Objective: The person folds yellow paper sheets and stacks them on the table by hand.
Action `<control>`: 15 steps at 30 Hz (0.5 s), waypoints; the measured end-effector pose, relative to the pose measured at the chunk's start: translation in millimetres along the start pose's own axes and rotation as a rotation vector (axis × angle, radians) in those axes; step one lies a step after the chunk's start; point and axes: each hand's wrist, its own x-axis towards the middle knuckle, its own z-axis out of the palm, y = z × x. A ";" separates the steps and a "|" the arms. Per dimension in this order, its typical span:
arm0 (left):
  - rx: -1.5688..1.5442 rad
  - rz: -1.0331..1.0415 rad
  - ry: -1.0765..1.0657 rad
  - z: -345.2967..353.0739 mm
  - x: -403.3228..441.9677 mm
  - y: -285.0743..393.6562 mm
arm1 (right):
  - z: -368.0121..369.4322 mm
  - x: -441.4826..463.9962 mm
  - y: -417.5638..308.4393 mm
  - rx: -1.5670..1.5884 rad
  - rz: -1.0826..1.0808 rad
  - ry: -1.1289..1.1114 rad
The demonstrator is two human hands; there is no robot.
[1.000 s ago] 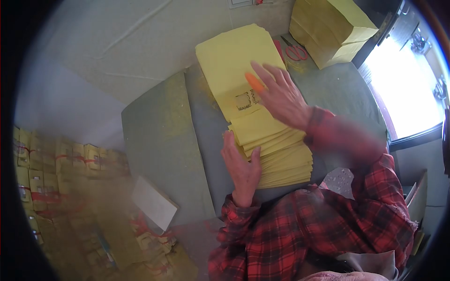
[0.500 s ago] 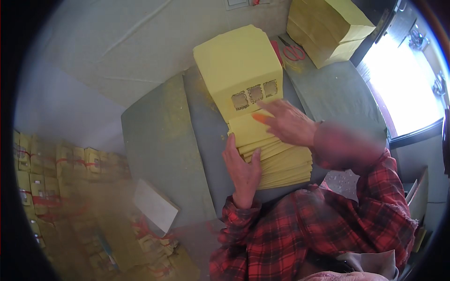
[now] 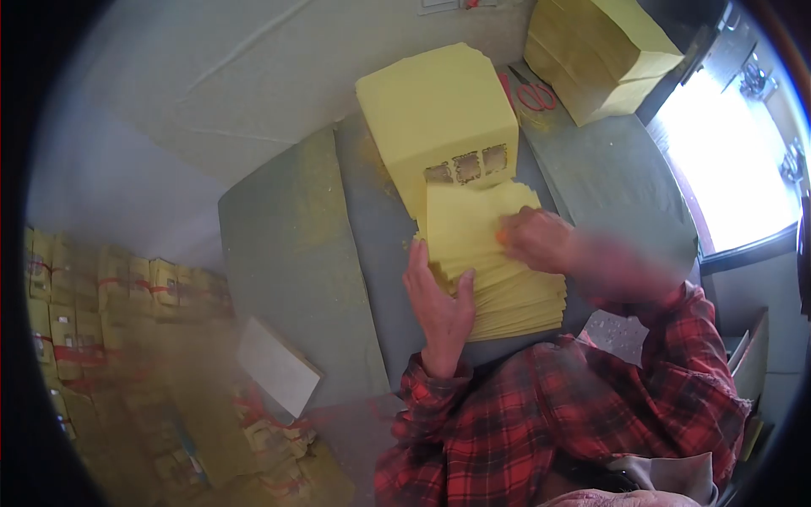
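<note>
A fanned pile of yellow paper sheets or envelopes (image 3: 515, 300) lies near the front of the table. Its top sheet (image 3: 460, 207) is partly lifted and overlaps a taller yellow stack (image 3: 435, 101) with three printed squares along its lower edge. My left hand (image 3: 439, 308) rests against the pile's left edge, fingers and thumb apart. Over the pile's right side, my right hand (image 3: 541, 239) has its fingers curled, with an orange cover on one finger; what they pinch, if anything, is hidden.
Red-handled scissors (image 3: 535, 95) and a large folded yellow paper bundle (image 3: 596, 63) are at the back right. A white block (image 3: 279, 367) lies on the left, near many banded yellow bundles (image 3: 80, 329) lower down. A bright window stands at right.
My right hand has moved from the upper stack down over the front pile, and its fingers have curled. The top sheet has lifted at its upper edge. My left hand has stayed nearly still.
</note>
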 end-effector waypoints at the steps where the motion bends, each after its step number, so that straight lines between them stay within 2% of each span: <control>1: 0.003 0.007 -0.002 -0.2 -0.5 1.0 | -12.2 -2.3 -7.2 0.143 0.044 -0.391; 3: -0.004 0.001 -0.021 1.9 -0.2 0.9 | -1.3 8.9 -7.3 0.147 -0.040 0.094; 4: -0.007 -0.015 -0.033 2.1 -0.8 0.2 | -4.9 23.9 -7.6 0.145 -0.048 0.097; 6: -0.011 -0.049 -0.061 1.5 -2.9 0.2 | -17.6 67.2 1.3 -0.321 -0.030 0.582; 8: -0.010 -0.060 -0.075 2.0 -4.6 2.9 | -9.6 107.8 30.8 -0.466 -0.013 0.799; 11: -0.019 -0.090 -0.109 0.4 -2.6 4.5 | 1.1 106.0 54.3 -0.454 -0.074 0.820; 13: -0.008 -0.060 -0.071 -1.5 -1.7 3.8 | 13.8 76.1 45.3 -0.381 -0.104 0.760; 14: 0.004 -0.028 -0.038 -2.2 -1.5 3.1 | 17.0 52.9 30.7 -0.322 -0.103 0.708; 15: 0.016 0.005 -0.005 -2.4 -1.0 2.3 | 28.0 26.5 19.5 -0.263 -0.054 0.520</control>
